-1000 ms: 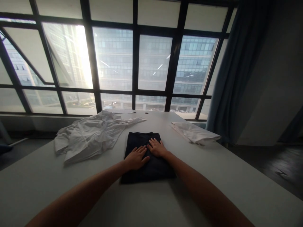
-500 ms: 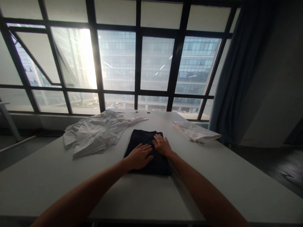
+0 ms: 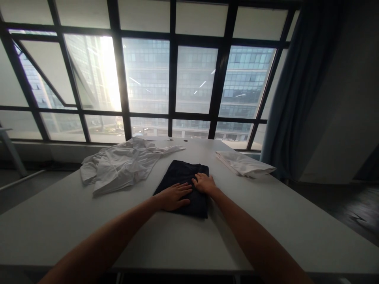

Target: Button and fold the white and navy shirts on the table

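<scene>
A dark navy folded garment [image 3: 180,171] lies flat on the white table in front of me, turned slightly clockwise. My left hand [image 3: 174,196] rests palm down on its left and middle part, fingers stretched out to the right. On its right side lies my right hand [image 3: 204,183], also palm down with fingers spread, pointing up and left. Neither hand grips the cloth. The parts of the garment under both palms are hidden, and its exact kind cannot be made out.
A crumpled white shirt-like garment [image 3: 121,165] spreads over the table's left side. Toward the right edge lies a folded white cloth [image 3: 244,163]. The white table [image 3: 166,244] reaches toward large windows [image 3: 148,75]; a blue curtain [image 3: 291,102] hangs at the right.
The navy garment has rotated a little clockwise on the table, its far edge shifting right and its near right corner left. Both hands have stayed flat on it, moving only slightly.
</scene>
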The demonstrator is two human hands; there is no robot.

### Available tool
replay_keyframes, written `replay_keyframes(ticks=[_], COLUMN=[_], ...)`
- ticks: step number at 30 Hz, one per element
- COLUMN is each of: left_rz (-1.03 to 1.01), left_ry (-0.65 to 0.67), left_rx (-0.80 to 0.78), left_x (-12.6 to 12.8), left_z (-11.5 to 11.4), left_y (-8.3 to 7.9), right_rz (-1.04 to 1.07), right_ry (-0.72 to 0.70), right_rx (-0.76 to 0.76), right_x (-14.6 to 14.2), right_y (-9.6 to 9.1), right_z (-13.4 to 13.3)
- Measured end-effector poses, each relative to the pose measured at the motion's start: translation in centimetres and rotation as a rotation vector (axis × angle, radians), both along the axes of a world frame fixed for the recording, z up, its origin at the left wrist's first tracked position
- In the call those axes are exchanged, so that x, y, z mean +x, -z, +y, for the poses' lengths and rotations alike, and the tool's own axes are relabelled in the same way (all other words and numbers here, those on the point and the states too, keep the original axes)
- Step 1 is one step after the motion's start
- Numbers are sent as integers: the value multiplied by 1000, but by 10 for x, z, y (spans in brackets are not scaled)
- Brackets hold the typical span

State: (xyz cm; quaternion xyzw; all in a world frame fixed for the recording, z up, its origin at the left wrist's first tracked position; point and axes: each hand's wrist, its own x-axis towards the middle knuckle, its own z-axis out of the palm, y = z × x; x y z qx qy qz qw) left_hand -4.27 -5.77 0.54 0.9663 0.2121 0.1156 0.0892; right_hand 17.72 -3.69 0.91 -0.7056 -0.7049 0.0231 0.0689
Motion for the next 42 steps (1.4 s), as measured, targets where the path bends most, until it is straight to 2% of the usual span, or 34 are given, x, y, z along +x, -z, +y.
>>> replay_keyframes(ticks=[2,5,8,9,11,13,16,18,21,25,28,30,32,37,39,42], left_rz=[10,63,54,44,60,78,90,100,103,93,35,54,100,121,131,158], left_ry=[-11,-164,-317,-335,-292,-238,-228,-230,-220,-197,-392,-520,-544,-481,-553,-691], left_rx=[21,61,96,99,89,76,57,44,37,20,24,1,-27,-42,-36,-7], left_x=[-14,-28,-19,-13,1,10,12,11,9,3,-10,-19,-26,-40,-48,-59], left_z=[12,24,15,8,-7,-20,-28,-29,-27,-11,9,22,32,48,53,56], left_y=[-10,-20,-16,-11,-3,3,3,1,0,2,3,6,11,16,13,6], right_rz=[-66,-114,-74,-49,-1,29,46,41,37,79,109,146,178,117,68,-9], right_ry=[67,112,-63,-146,-263,-295,-294,-263,-118,36,105,162,190,208,229,348], right_rx=[61,174,304,294,179,44,-29,-41,-59,-32,54,57,30,43,57,150], right_x=[0,1,3,3,3,3,6,14,33,59,71,76,79,79,75,64], right_y=[-6,-14,-14,-12,-5,1,5,4,3,9,16,19,20,13,7,-6], right_z=[-4,-6,-3,-2,0,1,4,8,17,29,34,36,37,31,26,14])
